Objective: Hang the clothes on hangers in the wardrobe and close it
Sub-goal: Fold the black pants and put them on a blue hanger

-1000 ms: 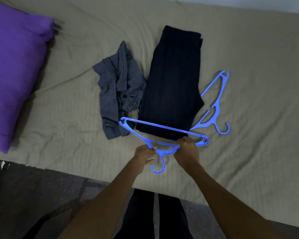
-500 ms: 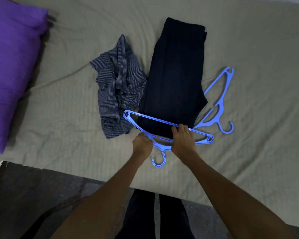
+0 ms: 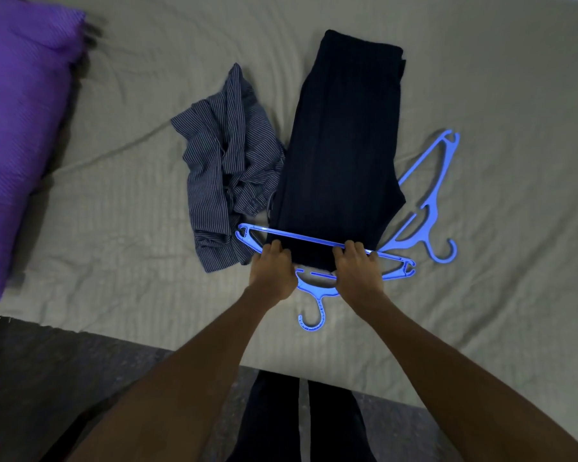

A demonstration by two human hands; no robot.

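Folded dark trousers lie lengthwise on the bed, their near end passing under the straight bar of a blue plastic hanger. My left hand grips the trousers' near left corner together with the hanger's left side. My right hand grips the near right corner at the bar. The hanger's hook points toward me. A crumpled striped shirt lies left of the trousers, touching them. A second blue hanger lies to the right, partly under the trousers' edge.
A grey-beige sheet covers the bed. A purple pillow lies at the far left. The bed's near edge runs across the lower part of the view, with dark floor and my legs below it.
Both hands moved forward from the hanger's neck to the trousers' near end, spreading apart to its two corners. The hanger now lies with its bar over the trousers' end.
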